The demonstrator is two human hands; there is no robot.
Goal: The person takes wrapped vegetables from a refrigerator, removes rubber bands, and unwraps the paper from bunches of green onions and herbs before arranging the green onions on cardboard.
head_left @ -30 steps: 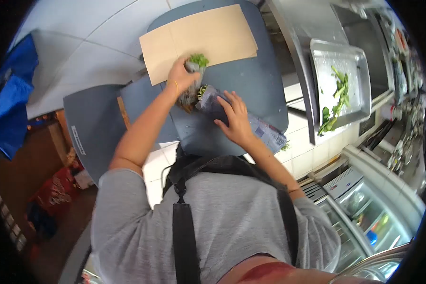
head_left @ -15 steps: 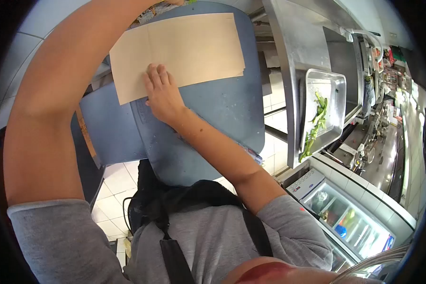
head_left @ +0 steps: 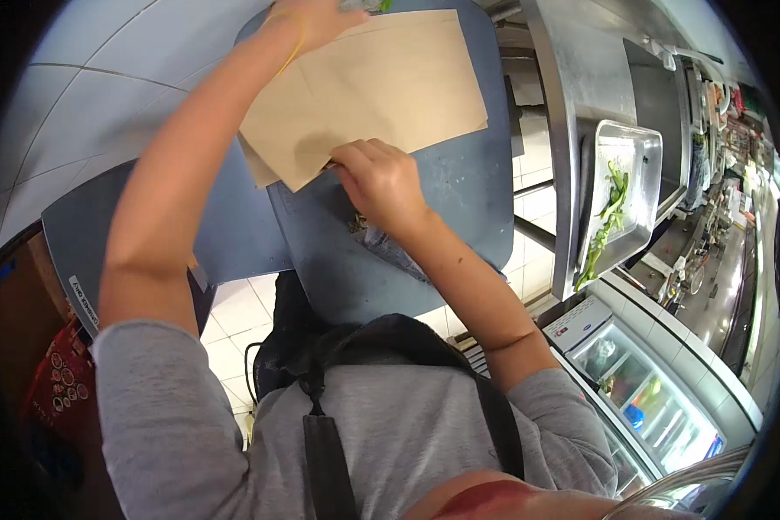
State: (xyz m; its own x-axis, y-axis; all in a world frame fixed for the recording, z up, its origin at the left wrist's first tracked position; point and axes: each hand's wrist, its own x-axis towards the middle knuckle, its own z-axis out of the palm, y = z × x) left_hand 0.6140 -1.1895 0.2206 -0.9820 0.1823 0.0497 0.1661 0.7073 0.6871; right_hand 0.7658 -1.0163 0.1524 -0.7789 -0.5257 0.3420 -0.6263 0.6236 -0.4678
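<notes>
Several sheets of brown paper (head_left: 390, 82) lie stacked on a blue-grey tabletop (head_left: 459, 191), their lower-left corners fanned slightly apart. My right hand (head_left: 381, 182) is closed on the near edge of the paper, fingers curled over it. At the far-left edge of the sheets is my left hand (head_left: 316, 22), partly cut off by the frame, with a yellow band on its wrist. Its fingers look stretched out, though somewhat blurred. Something green (head_left: 385, 5) and a bit of clear plastic show beside its fingertips. Below my right wrist lies a crumpled clear plastic bag (head_left: 394, 251), partly covered.
To the right, a metal tray (head_left: 637, 186) with green vegetable strips (head_left: 614, 212) stands on a steel counter (head_left: 572, 69) beside a sink. A glass-topped freezer (head_left: 646, 390) is at lower right. A tiled wall (head_left: 104, 95) borders the left, with a red printed box (head_left: 61, 373) below.
My right hand has gone from lying on the paper to gripping its edge, and the top sheet's corner has shifted. My left hand has come further into view. The whole view has shifted.
</notes>
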